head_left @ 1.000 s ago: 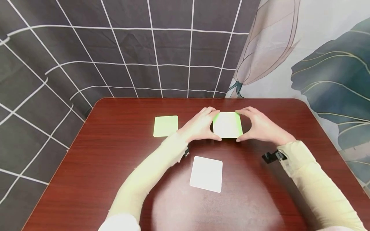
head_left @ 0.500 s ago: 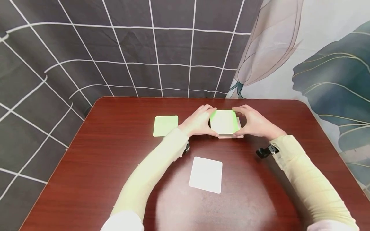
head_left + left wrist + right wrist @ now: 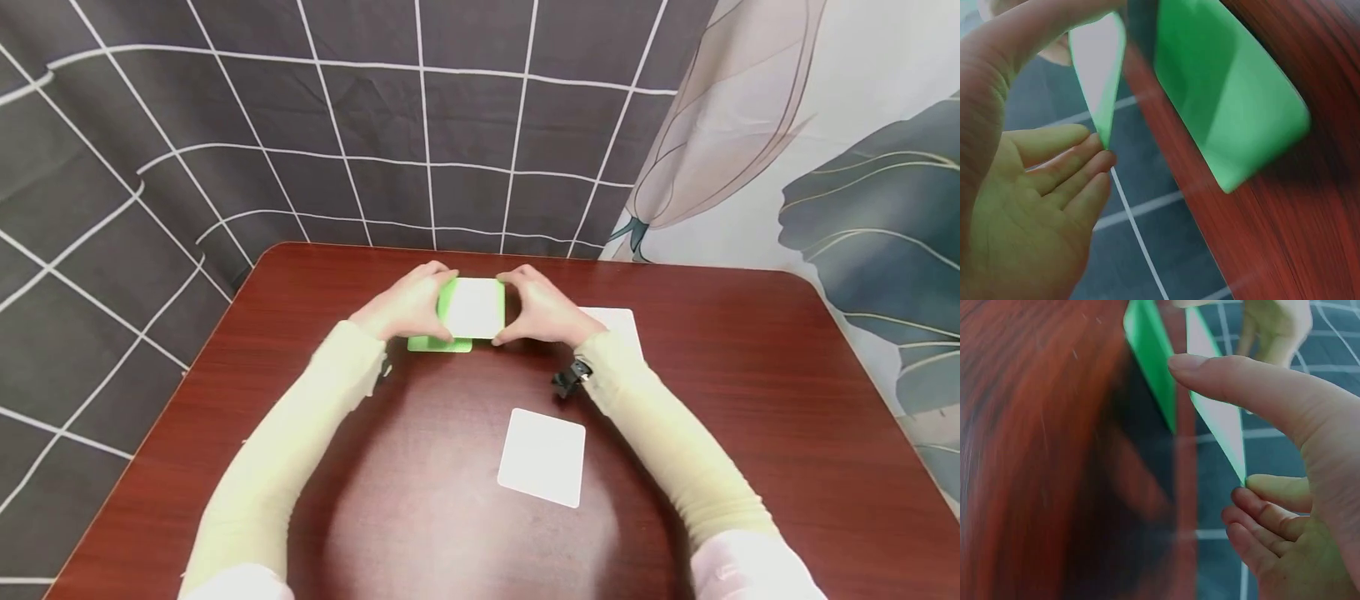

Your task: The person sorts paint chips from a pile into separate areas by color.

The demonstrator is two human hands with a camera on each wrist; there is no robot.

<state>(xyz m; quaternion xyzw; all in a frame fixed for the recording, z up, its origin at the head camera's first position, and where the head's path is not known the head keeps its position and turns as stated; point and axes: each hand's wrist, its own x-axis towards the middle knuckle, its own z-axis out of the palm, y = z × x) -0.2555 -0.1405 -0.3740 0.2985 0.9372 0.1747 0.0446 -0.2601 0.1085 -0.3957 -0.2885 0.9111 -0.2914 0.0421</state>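
Both hands hold one thin square card [image 3: 477, 308], pale on its upper face with green along its side edges, above the far part of the table. My left hand [image 3: 411, 305] pinches its left side between thumb and fingers, and my right hand [image 3: 545, 307] does the same on the right. Below and slightly left of it lies a green square card [image 3: 440, 345], mostly covered in the head view. The left wrist view shows this green card [image 3: 1229, 94] apart from the held one [image 3: 1099, 69]. Thumb and fingertips meet the held card's edge [image 3: 1217, 412] in the right wrist view.
A white square card [image 3: 542, 457] lies nearer the front of the reddish-brown wooden table [image 3: 420, 467]. Another pale square card [image 3: 619, 323] lies at the back right, partly behind the right forearm. A dark gridded curtain [image 3: 360, 108] hangs behind the table.
The two hands have lifted the card off the back-right pale card and carried it left, over the green card. The front white card stays in place.
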